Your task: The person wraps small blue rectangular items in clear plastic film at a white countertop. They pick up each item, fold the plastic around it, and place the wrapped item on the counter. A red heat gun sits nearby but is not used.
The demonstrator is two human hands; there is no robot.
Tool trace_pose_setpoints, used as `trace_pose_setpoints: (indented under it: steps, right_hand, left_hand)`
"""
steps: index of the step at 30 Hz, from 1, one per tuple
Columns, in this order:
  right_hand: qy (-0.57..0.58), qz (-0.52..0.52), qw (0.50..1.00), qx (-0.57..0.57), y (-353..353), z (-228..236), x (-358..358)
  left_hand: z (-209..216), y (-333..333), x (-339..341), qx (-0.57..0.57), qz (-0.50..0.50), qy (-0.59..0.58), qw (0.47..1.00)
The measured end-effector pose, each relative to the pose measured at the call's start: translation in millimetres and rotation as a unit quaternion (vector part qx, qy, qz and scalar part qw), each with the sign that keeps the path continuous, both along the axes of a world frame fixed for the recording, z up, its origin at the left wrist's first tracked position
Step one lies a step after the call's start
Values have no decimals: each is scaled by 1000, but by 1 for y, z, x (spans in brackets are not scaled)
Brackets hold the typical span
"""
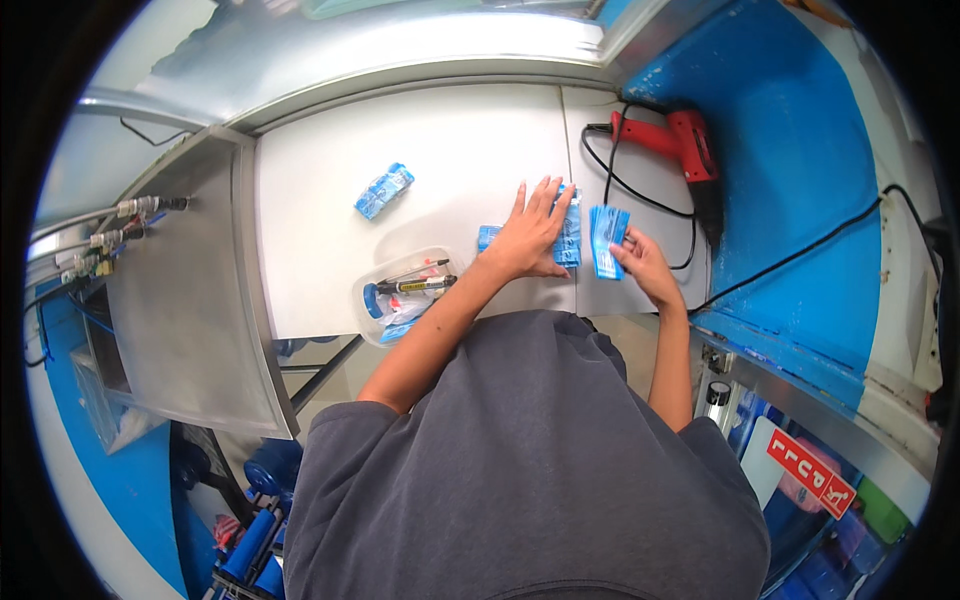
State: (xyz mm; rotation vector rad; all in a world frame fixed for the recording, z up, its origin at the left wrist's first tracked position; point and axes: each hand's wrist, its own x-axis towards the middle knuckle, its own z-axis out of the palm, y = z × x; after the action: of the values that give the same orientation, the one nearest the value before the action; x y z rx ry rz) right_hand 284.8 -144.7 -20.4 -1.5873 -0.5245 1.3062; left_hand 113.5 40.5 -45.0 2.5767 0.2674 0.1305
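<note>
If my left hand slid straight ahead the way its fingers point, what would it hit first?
Little, it seems. The left hand lies flat on a stack of blue packets, fingers aimed up the white tabletop. Bare surface follows until the shiny metal back edge, though depth is hard to judge.

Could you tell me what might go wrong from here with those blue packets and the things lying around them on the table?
1. The right hand pinches a fanned stack of blue packets upright; a loose grip could let some slide out.
2. The clear tub of pens overhangs the table's near edge; the left forearm beside it might knock it off.
3. The red tool's black cord loops close behind the packets and could snag them.
</note>
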Motion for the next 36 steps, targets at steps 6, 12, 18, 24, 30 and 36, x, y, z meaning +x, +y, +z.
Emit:
trace_pose_setpoints:
  steps: [6,12,18,24,30,36]
  right_hand:
    - [84,41,995,-38,-67,-1,-40]
    - [114,-15,993,17,-74,-15,-67]
    - [158,-82,982,67,-73,-24,-65]
    - [127,-86,986,60,-74,-41,-70]
    - [120,-60,988,82,-62,-49,-69]
    - [119,-48,987,94,-56,-50,-64]
  left_hand:
    - [-1,-2,1,8,3,18,1000]
    - [2,-1,1,-15,38,-9,999]
    - [7,-2,1,31,14,19,999]
    - [4,-6,5,21,6,60,998]
    - [8,-5,5,13,33,1,999]
    - [9,-2,1,91,-7,7,996]
